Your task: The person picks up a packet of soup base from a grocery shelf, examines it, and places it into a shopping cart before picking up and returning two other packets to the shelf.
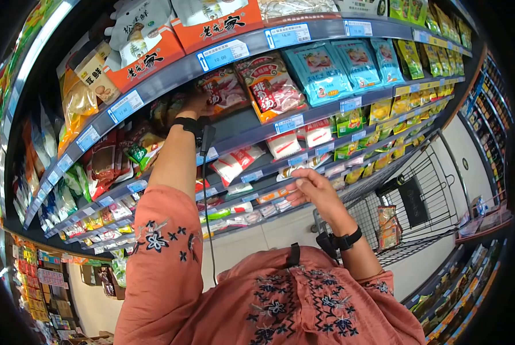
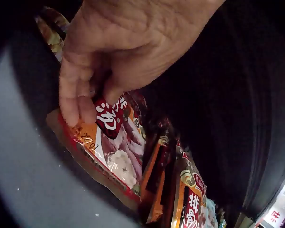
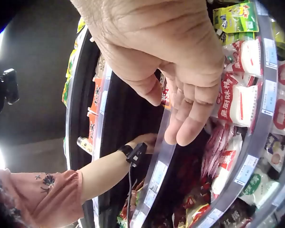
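Note:
My left hand (image 1: 195, 104) reaches into a dark gap on the shelf. In the left wrist view, its fingers and thumb pinch a red-and-orange soup seasoning packet (image 2: 119, 154) by its upper edge. The packet leans at the shelf's front, with a picture of meat and lotus root slices on it. More packets of the same kind (image 2: 189, 202) stand right beside it. My right hand (image 1: 315, 195) holds nothing and hovers in front of the lower shelves, fingers loosely bent, near white seasoning bags (image 3: 237, 102).
Blue packets (image 1: 321, 72) fill the shelf farther right, and orange-and-white boxes (image 1: 139, 46) stand on the shelf above. Price-tagged shelf edges (image 1: 223, 56) jut out around my left arm. A wire shopping cart (image 1: 436, 178) with a packet (image 1: 388, 227) in it stands at my right.

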{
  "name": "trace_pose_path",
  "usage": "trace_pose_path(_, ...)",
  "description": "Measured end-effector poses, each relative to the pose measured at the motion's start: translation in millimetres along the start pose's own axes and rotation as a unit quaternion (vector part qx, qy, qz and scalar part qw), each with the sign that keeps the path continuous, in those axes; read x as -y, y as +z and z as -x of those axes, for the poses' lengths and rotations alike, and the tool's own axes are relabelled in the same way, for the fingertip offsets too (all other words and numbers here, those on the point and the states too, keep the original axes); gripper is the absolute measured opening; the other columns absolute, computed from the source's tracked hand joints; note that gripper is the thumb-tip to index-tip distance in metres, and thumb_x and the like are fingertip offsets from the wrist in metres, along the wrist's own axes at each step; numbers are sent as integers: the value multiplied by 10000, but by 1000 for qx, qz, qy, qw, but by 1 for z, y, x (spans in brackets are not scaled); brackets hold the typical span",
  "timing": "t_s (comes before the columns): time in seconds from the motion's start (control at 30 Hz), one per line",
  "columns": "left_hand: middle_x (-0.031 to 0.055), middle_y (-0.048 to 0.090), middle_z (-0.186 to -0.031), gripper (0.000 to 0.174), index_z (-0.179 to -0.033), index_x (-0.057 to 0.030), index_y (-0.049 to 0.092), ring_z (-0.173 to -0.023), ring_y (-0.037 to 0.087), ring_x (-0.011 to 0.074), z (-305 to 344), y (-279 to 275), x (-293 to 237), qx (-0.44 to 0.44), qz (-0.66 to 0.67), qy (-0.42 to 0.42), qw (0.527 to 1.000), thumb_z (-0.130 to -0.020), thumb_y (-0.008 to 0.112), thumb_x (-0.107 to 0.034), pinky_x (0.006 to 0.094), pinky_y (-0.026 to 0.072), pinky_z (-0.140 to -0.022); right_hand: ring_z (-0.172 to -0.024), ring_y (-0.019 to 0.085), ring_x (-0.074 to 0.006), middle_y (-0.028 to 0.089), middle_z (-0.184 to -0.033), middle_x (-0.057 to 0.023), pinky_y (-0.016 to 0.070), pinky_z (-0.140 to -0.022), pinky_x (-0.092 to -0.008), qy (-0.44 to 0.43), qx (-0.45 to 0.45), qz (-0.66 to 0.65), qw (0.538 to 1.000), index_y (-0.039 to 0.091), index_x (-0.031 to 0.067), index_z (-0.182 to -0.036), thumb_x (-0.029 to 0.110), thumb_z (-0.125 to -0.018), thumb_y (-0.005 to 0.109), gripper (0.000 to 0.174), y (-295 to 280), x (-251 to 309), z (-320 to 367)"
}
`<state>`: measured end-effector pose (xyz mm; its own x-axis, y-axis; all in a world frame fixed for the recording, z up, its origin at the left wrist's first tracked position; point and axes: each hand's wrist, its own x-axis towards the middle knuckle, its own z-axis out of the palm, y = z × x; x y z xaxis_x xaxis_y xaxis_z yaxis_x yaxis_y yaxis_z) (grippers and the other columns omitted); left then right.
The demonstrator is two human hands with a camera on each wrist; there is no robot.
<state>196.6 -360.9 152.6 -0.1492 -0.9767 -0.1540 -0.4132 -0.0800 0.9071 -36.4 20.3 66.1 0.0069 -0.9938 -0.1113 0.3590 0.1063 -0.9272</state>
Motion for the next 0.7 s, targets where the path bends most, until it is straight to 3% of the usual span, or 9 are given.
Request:
trace_pose_path(0.23,164,611,-1168,367,-1355,-107,450,-831,728,338,0,-3,-13,-27,27,-39,998,-1006,521,-199,459,637,-735,-872,708,-215,679,-1078,-148,588,-754,-318,7,4,0,1000,515,0,-1304,181,-1031,517,328,-1,-2,0)
trace_pose_path(0.33,167,612,-1185,431,-1398,-118,415,-881,719,362,-6,-7,-2,-11,21,13,1000,-991,539,-190,507,624,-738,-871,707,-213,679,-1080,-150,591,-749,-320,6,3,-1,1000,514,0,-1303,181,-1029,517,328,0,-4,1)
trace_pose_path(0.4,171,616,-1186,444,-1394,-127,445,-976,699,354,-51,-13,23,-29,-213,113,970,-977,562,-222,515,610,-749,-873,706,-213,678,-1082,-151,592,-747,-323,8,6,-1,1000,514,0,-1304,181,-1029,516,329,0,-4,2)
trace_pose_path(0.47,165,620,-1190,429,-1369,-131,491,-1060,670,336,-49,-6,22,-94,-370,187,905,-970,565,-269,497,595,-776,-875,705,-214,677,-1085,-151,592,-748,-323,11,8,1,1000,513,0,-1304,182,-1028,517,331,0,-3,3)
trace_pose_path(0.53,152,623,-1196,406,-1325,-130,555,-1136,635,308,32,20,-20,-203,-454,236,835,-971,550,-329,450,577,-819,-878,705,-214,677,-1086,-151,593,-749,-323,13,9,4,1000,513,-2,-1303,181,-1027,518,332,1,-2,4)
trace_pose_path(0.63,152,622,-1321,466,-1285,-150,637,-1205,572,333,86,27,-57,104,-366,104,919,-944,583,-461,371,445,-1023,-879,706,-215,676,-1088,-151,593,-749,-323,15,7,9,1000,513,-7,-1299,177,-1024,517,331,3,1,5)
trace_pose_path(0.7,154,668,-1238,435,-1244,-120,659,-1148,609,317,76,29,-43,113,-328,189,919,-958,570,-436,375,461,-981,-877,707,-216,676,-1091,-152,593,-748,-320,13,7,9,1000,514,-10,-1296,174,-1023,515,329,4,1,6)
